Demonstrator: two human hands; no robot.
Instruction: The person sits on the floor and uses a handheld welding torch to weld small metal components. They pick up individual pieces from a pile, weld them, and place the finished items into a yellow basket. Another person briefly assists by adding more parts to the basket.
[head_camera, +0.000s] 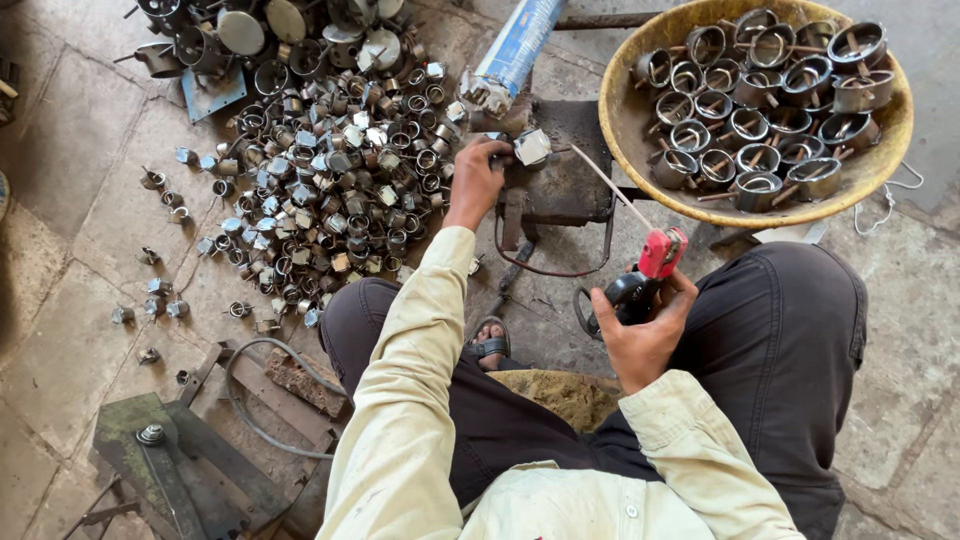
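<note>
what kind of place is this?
Likely a small metalworking or welding workshop, worked at floor level. A heap of small metal rings lies on the stone floor, a yellow basin holds finished ring parts, and the right hand grips a red electrode holder.

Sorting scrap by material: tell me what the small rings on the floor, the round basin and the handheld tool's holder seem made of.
Small rings: bare sheet metal, apparently steel; grey and shiny.
Basin: maybe painted metal or plastic; dull, stained yellow.
Holder: red part looks plastic, black grip unclear.
</note>
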